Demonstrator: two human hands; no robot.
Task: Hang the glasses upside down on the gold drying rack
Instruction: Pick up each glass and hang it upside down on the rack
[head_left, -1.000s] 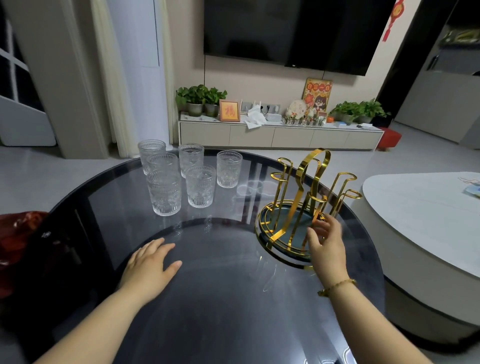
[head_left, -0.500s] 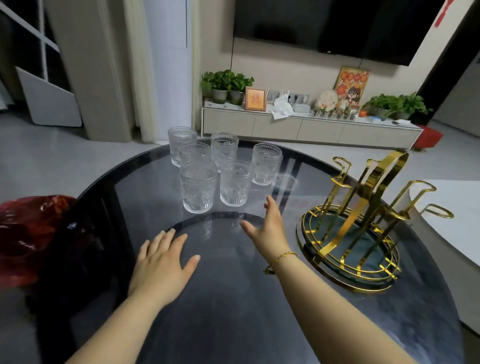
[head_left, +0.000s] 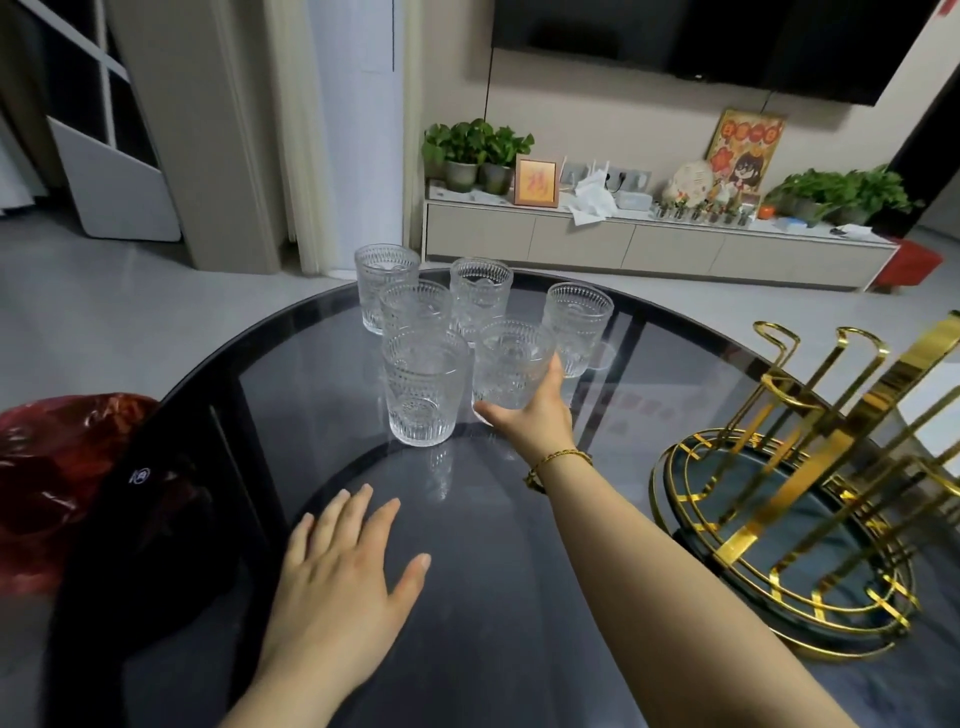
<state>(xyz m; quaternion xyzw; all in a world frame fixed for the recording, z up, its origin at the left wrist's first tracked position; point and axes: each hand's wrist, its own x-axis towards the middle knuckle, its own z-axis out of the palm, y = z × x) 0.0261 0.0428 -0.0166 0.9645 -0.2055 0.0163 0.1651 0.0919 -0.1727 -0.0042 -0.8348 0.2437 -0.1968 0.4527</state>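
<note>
Several clear ribbed glasses stand upright in a cluster at the far side of the dark round glass table (head_left: 519, 597). My right hand (head_left: 535, 415) wraps the near right glass (head_left: 511, 364) from below and the side, thumb under its base. The near left glass (head_left: 423, 387) stands beside it, untouched. My left hand (head_left: 343, 587) lies flat on the table, fingers spread, holding nothing. The gold drying rack (head_left: 810, 499) sits on the right, its hooked prongs bare above a round dark tray.
A red plastic bag (head_left: 47, 483) and a dark object (head_left: 156, 519) sit at the table's left edge. Beyond the table are a low TV cabinet (head_left: 649, 244) with potted plants and a wall-mounted TV (head_left: 727, 36).
My right hand left the rack, crossed left to the glasses and closed around the near right one. My view swung left, so the rack is now at the right edge.
</note>
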